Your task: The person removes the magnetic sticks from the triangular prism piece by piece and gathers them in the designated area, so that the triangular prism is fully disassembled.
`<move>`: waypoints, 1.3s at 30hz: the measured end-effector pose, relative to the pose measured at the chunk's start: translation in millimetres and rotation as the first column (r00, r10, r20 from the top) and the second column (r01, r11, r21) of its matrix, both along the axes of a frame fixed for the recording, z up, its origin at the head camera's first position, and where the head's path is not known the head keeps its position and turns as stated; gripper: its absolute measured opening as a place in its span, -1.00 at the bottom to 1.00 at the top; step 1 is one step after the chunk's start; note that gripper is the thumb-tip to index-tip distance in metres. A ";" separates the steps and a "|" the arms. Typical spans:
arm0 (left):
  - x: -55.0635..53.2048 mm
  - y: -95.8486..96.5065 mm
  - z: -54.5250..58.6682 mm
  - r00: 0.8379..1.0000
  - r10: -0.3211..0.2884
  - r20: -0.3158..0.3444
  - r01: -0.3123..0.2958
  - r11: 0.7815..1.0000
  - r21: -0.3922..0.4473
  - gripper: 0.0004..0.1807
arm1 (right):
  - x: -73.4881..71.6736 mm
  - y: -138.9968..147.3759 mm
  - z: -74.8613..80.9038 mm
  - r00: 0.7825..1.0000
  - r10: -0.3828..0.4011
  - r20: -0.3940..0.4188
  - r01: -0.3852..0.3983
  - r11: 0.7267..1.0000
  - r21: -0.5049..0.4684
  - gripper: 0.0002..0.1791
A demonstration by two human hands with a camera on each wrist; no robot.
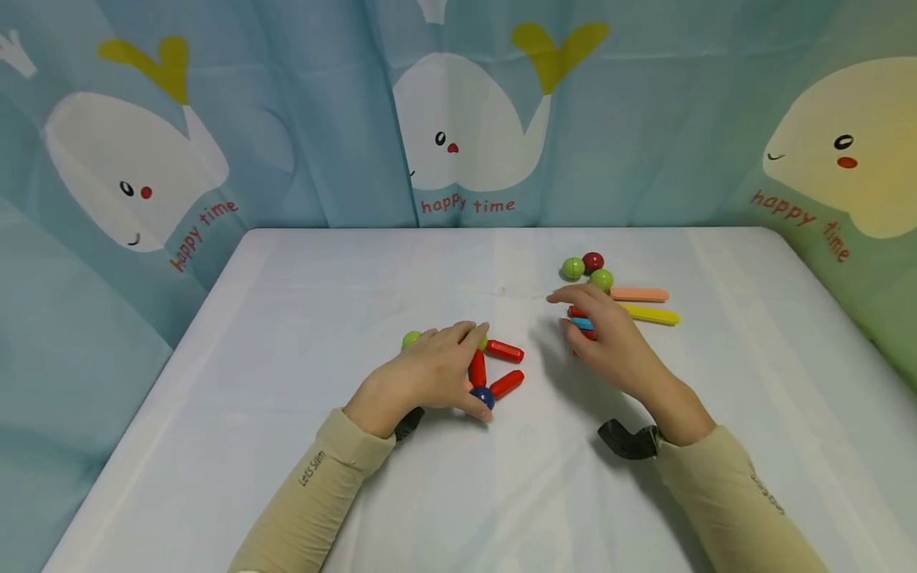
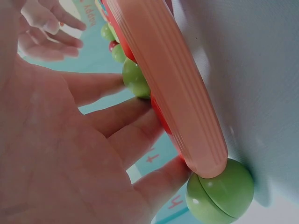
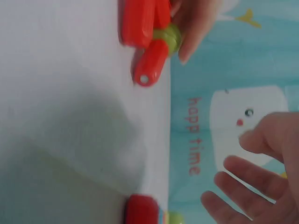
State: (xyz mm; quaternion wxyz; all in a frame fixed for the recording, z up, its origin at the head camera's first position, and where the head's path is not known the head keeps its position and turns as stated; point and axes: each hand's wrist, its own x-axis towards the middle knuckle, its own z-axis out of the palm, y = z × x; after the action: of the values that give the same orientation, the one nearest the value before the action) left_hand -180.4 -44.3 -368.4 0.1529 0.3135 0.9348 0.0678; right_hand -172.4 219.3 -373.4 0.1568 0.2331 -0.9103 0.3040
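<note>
The left hand (image 1: pixel 430 370) rests flat on the stick-and-ball shape (image 1: pixel 494 370) near the middle. The right hand (image 1: pixel 609 334), fingers loose and holding nothing, hovers over the spare sticks (image 1: pixel 645 306) on the right. Next, I think, it must pinch one stick.

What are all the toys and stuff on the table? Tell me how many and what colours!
Balls by the right hand: three, two green and one dark red, far right of the table.
Loose sticks: one orange, one yellow, lying right of the right hand.
Sticks under the right hand: red and blue, partly hidden, count unclear.
Built shape: red sticks, a blue ball, green balls, a pink stick, under the left hand.
Table: one, white.
Curtain: blue with whales, behind.
Left hand: rests on the built shape.
Right hand: fingers relaxed above the sticks.
</note>
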 end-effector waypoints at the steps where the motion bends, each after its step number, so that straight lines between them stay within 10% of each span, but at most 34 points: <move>1: -0.1 0.7 0.5 1.000 -0.001 0.004 0.001 1.000 -0.001 0.34 | 2.2 -2.2 1.1 1.000 0.008 -0.001 -0.008 1.000 0.004 -0.64; 10: -1.0 0.2 4.9 1.000 -0.003 0.002 0.003 1.000 -0.008 0.34 | 15.7 -25.1 12.1 0.977 0.101 0.187 -0.118 0.990 0.079 -0.70; 21: 0.3 -6.4 2.1 1.000 0.001 -0.010 -0.001 1.000 0.032 0.33 | 18.1 -52.2 -0.8 0.904 0.267 0.334 -0.346 0.916 0.202 -0.81; 39: 2.1 2.1 1.0 1.000 -0.026 -0.009 0.027 0.999 0.033 0.33 | 29.4 -55.7 -14.0 0.930 0.291 0.225 -0.350 0.886 0.303 -0.75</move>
State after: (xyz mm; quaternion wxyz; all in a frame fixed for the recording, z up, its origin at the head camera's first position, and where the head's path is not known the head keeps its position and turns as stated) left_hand -178.3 -42.2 -367.3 0.1444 0.3286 0.9299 0.0798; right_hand -142.9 163.7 -387.4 -0.0177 0.3769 -0.9077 0.1839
